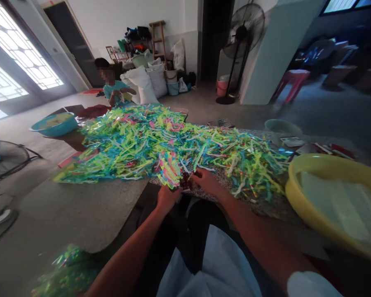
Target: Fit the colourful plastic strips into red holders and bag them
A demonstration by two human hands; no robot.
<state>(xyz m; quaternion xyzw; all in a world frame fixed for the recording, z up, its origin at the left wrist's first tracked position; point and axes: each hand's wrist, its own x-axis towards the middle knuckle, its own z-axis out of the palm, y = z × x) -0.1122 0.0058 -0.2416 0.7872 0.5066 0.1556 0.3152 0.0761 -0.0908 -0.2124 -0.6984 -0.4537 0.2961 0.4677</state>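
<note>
Pale cloth (216, 264) over lap, nearest. Left hand (167, 199) at bench's (219, 176) near edge, fingers pressed around the base of the strip bundle (170, 168), which stands at that edge. Right hand (204, 181): fingertips pinched together beside dark red piece (186, 181); pinched item too small to tell. Narrow bare patch right of it, before loose strips (250, 161). Yellow basin (292, 185) crowds near right corner.

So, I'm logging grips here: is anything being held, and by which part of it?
The left hand holds a bundle of colourful strips by its lower end. Whether the right hand pinches anything is too small to tell.
</note>
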